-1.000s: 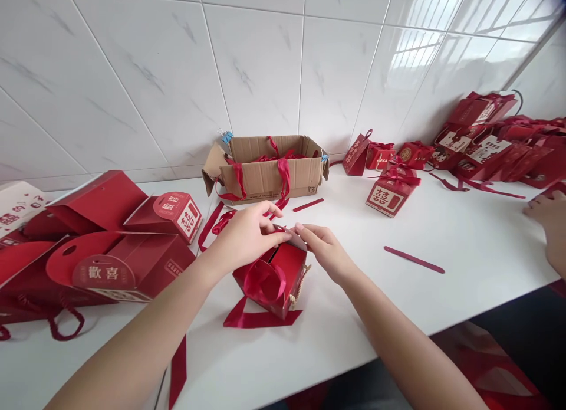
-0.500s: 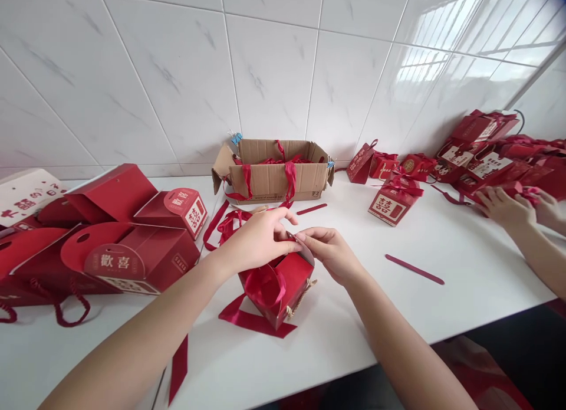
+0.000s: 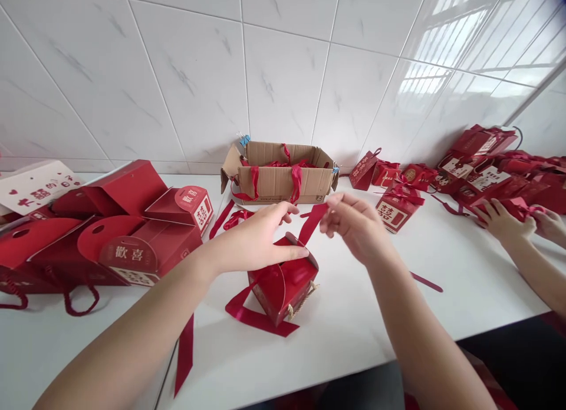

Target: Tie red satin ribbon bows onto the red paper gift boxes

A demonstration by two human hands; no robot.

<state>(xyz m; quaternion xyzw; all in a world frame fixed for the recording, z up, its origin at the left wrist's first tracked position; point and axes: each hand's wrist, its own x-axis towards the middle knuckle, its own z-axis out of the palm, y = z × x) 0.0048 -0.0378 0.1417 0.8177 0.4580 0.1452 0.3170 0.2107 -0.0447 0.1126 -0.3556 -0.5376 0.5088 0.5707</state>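
Observation:
A small red gift box (image 3: 283, 292) sits on the table in front of me, with a rope cord along its right side. Red ribbon (image 3: 309, 224) comes up from its top flaps, and my right hand (image 3: 354, 221) pinches that ribbon's end, above and right of the box. Over the box's far left side is my left hand (image 3: 260, 236), fingers spread, its thumb lying against the top flap. Another ribbon tail (image 3: 260, 321) trails from the box onto the table.
A cardboard carton (image 3: 283, 180) with ribbons hanging over its front stands by the wall. Several red boxes (image 3: 145, 251) are at left. A tied box (image 3: 398, 203) and a dark red strip (image 3: 427, 282) lie right. A co-worker's hand (image 3: 504, 221) works beside piled boxes (image 3: 477, 168).
My right hand has drawn the ribbon up and right, out through the top of the box. My left fingers have spread, with the thumb still at the flap. The view has shifted slightly.

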